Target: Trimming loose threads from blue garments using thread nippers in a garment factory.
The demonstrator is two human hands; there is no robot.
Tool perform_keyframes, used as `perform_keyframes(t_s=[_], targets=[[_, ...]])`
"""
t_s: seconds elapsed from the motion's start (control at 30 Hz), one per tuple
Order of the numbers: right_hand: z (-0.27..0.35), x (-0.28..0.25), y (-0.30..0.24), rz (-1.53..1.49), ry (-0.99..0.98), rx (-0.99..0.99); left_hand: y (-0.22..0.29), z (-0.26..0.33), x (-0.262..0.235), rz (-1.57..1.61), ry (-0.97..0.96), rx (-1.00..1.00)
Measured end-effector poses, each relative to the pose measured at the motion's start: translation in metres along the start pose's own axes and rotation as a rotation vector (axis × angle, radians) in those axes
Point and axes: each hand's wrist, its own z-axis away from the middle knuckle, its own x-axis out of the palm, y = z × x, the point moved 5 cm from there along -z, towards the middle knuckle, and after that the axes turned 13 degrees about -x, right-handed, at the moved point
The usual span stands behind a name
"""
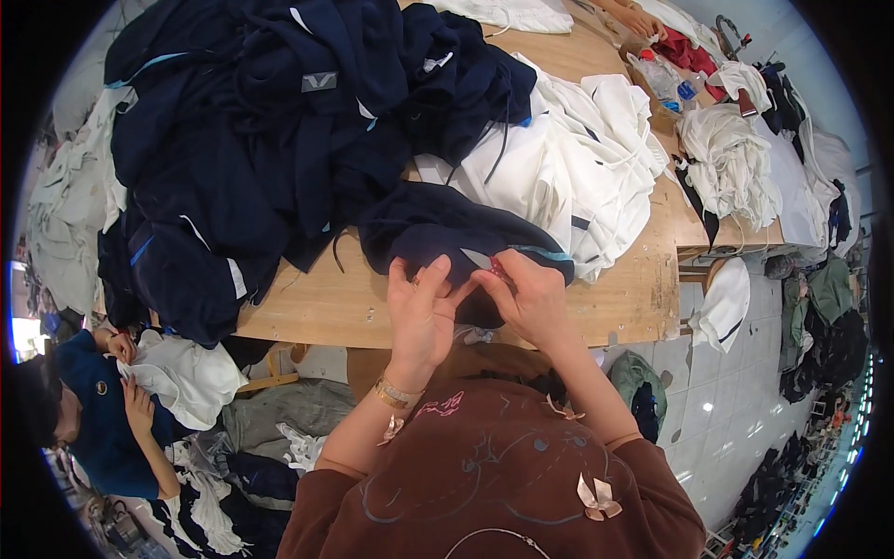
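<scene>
At the table's near edge lies a dark navy garment [419, 212] with a light blue stripe at its right end. My left hand [419, 315] is closed on its near part, the thumb and fingers pinching the cloth. Closed around a small pair of thread snips [476, 256] is my right hand [533, 296]. A pale pointed blade and a bit of red handle show, and the blade lies over the navy cloth. My two hands almost touch at the fingertips. The cloth between them is partly hidden by my fingers.
A big heap of navy garments [251, 121] covers the table's left side. White garments [587, 168] lie behind my right hand. The wooden table [615, 314] ends close to my body. A co-worker [112, 419] handles white cloth at left; another hand [633, 17] shows at far right.
</scene>
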Motion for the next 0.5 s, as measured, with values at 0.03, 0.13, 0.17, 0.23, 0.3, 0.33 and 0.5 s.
perform_keyframes(t_s=[0.03,0.13,0.17,0.23,0.3,0.33,0.5], targets=[[0.0005,0.0000,0.0006,0.000,-0.001,0.000,0.0008,0.0002,0.0011,0.004,0.002,0.007],[0.0013,-0.0007,0.0018,-0.013,0.017,0.008,0.0023,0.0005,0.0034,0.005,0.007,0.017],[0.0010,-0.0011,0.0011,-0.014,0.021,0.002,0.0025,0.0007,0.0037,0.000,0.010,0.019],[0.0002,-0.0019,-0.0009,-0.014,0.027,-0.004,0.0006,0.0004,0.0009,-0.009,0.000,0.027],[-0.0007,-0.0029,-0.0035,-0.009,0.026,-0.003,-0.0010,0.0022,0.0003,-0.018,-0.012,0.035],[-0.0014,-0.0017,-0.0029,-0.013,0.022,-0.001,-0.0019,0.0018,-0.0008,-0.023,0.000,0.034],[0.0008,0.0007,-0.0001,-0.034,0.037,0.020,-0.0027,0.0028,-0.0060,-0.038,0.016,0.070]])
